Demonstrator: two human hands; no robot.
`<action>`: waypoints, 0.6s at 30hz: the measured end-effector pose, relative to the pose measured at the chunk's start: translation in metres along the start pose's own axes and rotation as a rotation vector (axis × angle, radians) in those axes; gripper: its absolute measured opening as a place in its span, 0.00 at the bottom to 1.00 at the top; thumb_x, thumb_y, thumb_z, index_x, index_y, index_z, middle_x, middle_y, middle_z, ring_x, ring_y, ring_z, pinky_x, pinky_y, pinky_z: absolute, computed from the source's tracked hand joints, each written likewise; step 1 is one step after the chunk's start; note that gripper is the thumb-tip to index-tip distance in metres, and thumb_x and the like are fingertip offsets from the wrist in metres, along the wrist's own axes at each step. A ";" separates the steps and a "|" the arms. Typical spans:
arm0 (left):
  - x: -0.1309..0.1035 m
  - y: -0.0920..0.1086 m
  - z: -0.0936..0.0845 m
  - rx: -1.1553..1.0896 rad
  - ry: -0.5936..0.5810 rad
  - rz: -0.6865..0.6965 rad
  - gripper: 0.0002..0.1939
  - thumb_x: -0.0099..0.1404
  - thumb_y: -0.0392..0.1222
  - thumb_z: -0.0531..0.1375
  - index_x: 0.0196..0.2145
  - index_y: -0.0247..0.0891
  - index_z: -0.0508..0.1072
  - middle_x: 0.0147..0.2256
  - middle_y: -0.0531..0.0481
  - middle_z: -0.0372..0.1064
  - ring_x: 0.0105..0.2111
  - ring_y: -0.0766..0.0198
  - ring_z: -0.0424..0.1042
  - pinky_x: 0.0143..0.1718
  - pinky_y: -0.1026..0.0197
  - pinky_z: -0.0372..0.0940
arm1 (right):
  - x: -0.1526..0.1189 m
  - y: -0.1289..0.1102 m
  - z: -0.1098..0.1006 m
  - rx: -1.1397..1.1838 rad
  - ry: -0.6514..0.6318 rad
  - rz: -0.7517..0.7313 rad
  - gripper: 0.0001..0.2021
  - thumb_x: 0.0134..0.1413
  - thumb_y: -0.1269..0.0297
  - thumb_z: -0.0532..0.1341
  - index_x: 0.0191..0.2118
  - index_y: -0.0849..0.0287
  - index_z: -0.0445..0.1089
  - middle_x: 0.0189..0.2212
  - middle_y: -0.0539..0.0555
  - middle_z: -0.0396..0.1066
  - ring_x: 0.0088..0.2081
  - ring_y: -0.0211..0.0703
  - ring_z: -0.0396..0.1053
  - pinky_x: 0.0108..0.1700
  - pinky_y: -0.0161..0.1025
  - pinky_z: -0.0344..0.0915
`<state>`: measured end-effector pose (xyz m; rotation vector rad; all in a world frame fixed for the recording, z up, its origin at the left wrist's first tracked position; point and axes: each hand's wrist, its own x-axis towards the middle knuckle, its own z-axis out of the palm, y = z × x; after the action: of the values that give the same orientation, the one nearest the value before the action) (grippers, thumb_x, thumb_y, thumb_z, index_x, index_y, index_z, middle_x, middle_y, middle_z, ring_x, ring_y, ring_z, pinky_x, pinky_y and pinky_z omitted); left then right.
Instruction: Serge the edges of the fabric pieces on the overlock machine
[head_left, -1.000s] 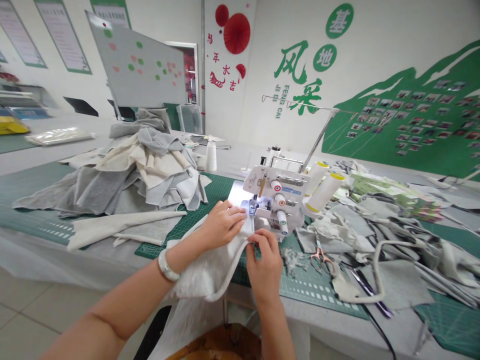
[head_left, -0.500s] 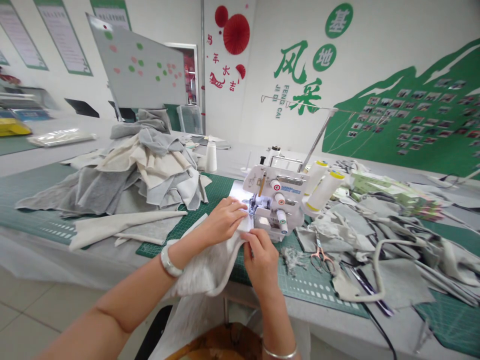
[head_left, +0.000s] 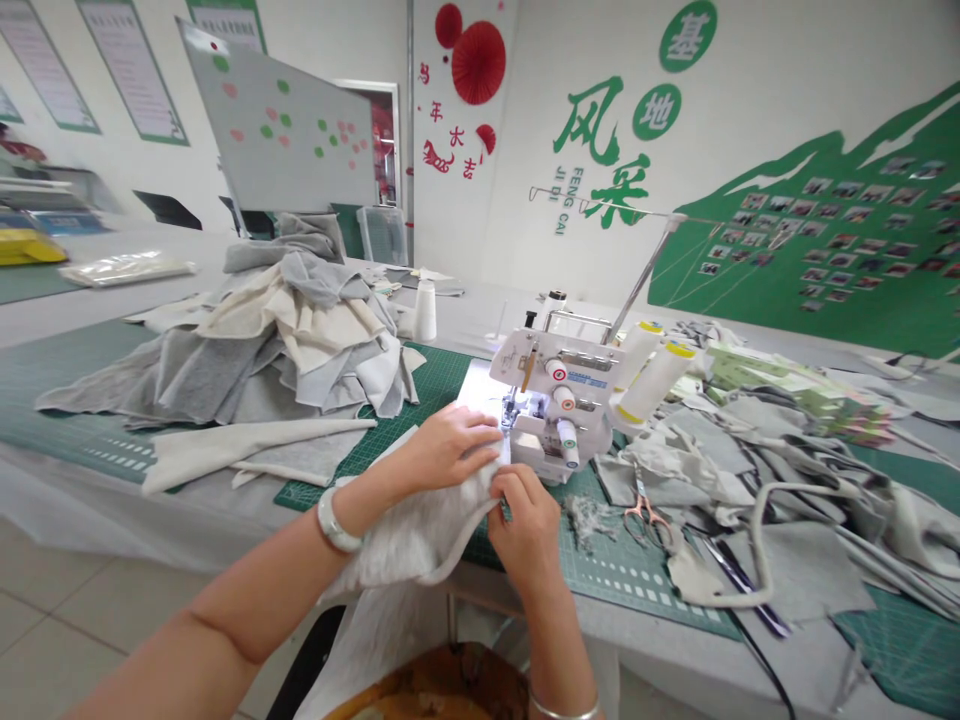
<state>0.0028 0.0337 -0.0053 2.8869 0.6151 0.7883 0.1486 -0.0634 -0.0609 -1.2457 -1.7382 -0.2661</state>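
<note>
A loose heap of grey and cream fabric pieces (head_left: 232, 370) occupies the left of the frame; a white, boxy sewing machine (head_left: 517, 358) stands at centre. A pale, soft cloth (head_left: 420, 535), lower centre, reaches its needle area. The left hand (head_left: 459, 447) lies palm down on it, fingers extended; the right hand (head_left: 529, 517) pinches its edge closed-fingered. Copper-handled scissors (head_left: 643, 515) lie right of centre.

There are two hands (head_left: 459, 447) (head_left: 529, 520), one held cloth (head_left: 420, 530), one sewing machine (head_left: 551, 385) and two yellow-topped thread cones (head_left: 656, 385) (head_left: 636, 362).
</note>
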 end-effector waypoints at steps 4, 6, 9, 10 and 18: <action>-0.003 -0.002 0.002 0.053 -0.012 0.036 0.16 0.72 0.43 0.51 0.50 0.41 0.73 0.51 0.42 0.68 0.50 0.55 0.67 0.53 0.52 0.59 | -0.001 -0.001 0.000 -0.041 -0.019 -0.002 0.12 0.45 0.81 0.52 0.29 0.56 0.65 0.27 0.51 0.65 0.31 0.41 0.64 0.33 0.35 0.59; -0.004 -0.002 0.002 0.061 -0.012 0.053 0.16 0.72 0.42 0.50 0.51 0.42 0.73 0.51 0.42 0.68 0.50 0.55 0.67 0.53 0.52 0.59 | -0.001 -0.002 0.000 -0.050 -0.024 -0.003 0.13 0.45 0.81 0.52 0.30 0.57 0.66 0.27 0.51 0.64 0.30 0.41 0.63 0.33 0.35 0.58; -0.004 0.002 0.001 0.070 -0.032 0.089 0.15 0.72 0.39 0.50 0.50 0.42 0.72 0.49 0.43 0.68 0.49 0.57 0.66 0.53 0.52 0.58 | -0.002 -0.003 0.000 -0.048 -0.008 0.004 0.12 0.43 0.82 0.52 0.29 0.57 0.64 0.29 0.51 0.66 0.31 0.40 0.64 0.33 0.35 0.58; -0.003 0.004 0.000 0.089 -0.044 0.099 0.14 0.71 0.37 0.51 0.50 0.42 0.72 0.49 0.44 0.68 0.49 0.57 0.65 0.54 0.51 0.57 | -0.002 -0.004 0.000 -0.046 0.000 0.006 0.12 0.43 0.82 0.52 0.28 0.57 0.63 0.31 0.52 0.67 0.32 0.40 0.64 0.34 0.35 0.58; -0.002 0.015 -0.006 0.071 -0.117 0.080 0.16 0.67 0.32 0.52 0.51 0.39 0.70 0.48 0.43 0.67 0.47 0.57 0.65 0.51 0.53 0.61 | -0.004 -0.001 0.000 -0.029 -0.042 0.018 0.11 0.42 0.82 0.52 0.26 0.56 0.58 0.26 0.49 0.61 0.28 0.39 0.59 0.31 0.34 0.53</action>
<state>0.0033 0.0193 0.0013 3.0130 0.5287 0.6131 0.1475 -0.0661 -0.0640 -1.2952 -1.7634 -0.2570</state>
